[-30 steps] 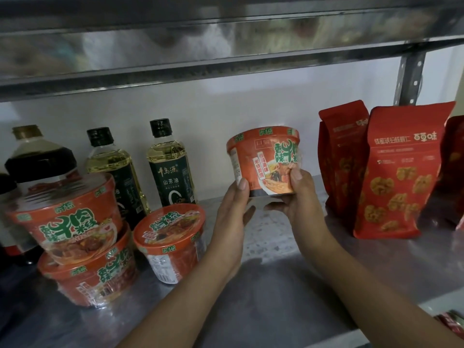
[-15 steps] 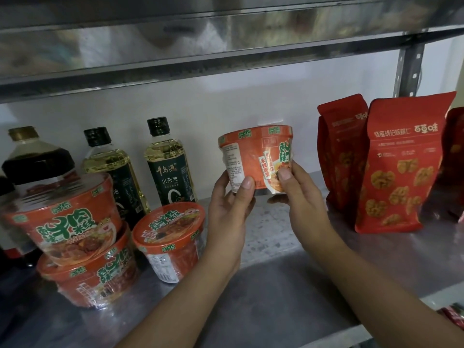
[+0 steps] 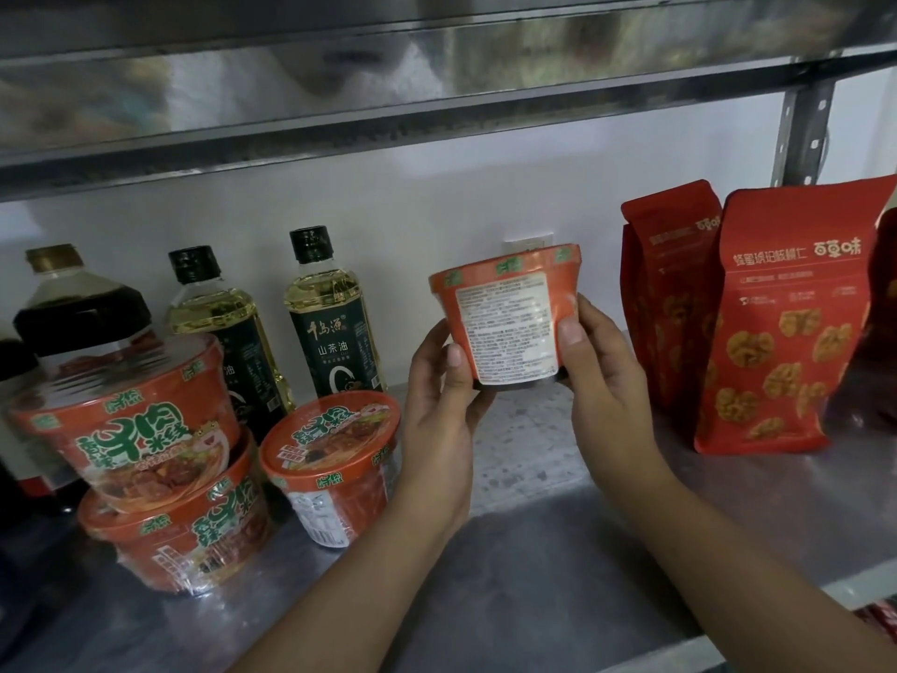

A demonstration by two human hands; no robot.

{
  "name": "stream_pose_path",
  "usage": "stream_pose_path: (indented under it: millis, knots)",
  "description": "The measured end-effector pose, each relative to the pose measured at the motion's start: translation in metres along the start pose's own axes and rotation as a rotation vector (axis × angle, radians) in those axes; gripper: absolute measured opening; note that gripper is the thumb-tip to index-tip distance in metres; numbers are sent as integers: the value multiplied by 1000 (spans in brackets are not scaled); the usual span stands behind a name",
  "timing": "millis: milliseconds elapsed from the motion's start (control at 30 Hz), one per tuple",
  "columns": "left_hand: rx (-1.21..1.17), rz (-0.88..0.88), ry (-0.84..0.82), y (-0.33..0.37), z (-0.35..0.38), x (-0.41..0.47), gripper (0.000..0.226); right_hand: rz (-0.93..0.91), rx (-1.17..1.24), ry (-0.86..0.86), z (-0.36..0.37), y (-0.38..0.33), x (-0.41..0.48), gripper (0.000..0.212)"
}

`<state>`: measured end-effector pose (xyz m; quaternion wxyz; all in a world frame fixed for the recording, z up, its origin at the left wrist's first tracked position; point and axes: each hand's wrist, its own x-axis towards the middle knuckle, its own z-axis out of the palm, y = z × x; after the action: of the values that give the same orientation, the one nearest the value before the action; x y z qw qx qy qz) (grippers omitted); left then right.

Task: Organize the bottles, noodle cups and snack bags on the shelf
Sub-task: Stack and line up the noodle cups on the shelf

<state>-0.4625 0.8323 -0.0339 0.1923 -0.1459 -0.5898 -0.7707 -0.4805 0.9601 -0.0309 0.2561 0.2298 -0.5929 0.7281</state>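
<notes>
An orange noodle cup (image 3: 509,313) hangs just above the metal shelf (image 3: 558,551), its white text label facing me. My left hand (image 3: 439,405) grips its left side and my right hand (image 3: 602,376) its right side. Left of them stand three more noodle cups: two stacked (image 3: 136,420) (image 3: 184,541) and a single one (image 3: 335,459). Behind these are two yellow oil bottles (image 3: 228,327) (image 3: 330,313) and a dark sauce bottle (image 3: 77,308). Red snack bags (image 3: 776,327) (image 3: 665,284) stand upright at the right.
The upper shelf (image 3: 437,89) overhangs close above. A slotted metal upright (image 3: 805,133) rises at the back right, and a white wall lies behind. Another red bag edge (image 3: 886,303) shows at far right. Bare shelf surface lies between the cups and the bags.
Both hands have turned the held noodle cup, so its picture side has swung away and the white text label now faces me. It stays about where it was.
</notes>
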Motion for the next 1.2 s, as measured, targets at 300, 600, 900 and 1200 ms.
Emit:
stream_pose_path:
  millis: [300, 600, 900, 1200]
  knots:
    - [-73, -112, -93, 3, 5, -3, 74, 12, -64, 15, -2, 8, 2, 46]
    - [-65, -133, -111, 2, 4, -3, 58, 8, -86, 14, -4, 12, 4, 50]
    - [-119, -141, -89, 3, 3, -1, 59, -32, -94, 95, -1, 7, 1, 43]
    - [-33, -71, -71, 3, 2, -2, 57, -32, -151, 130, -4, 9, 2, 36]
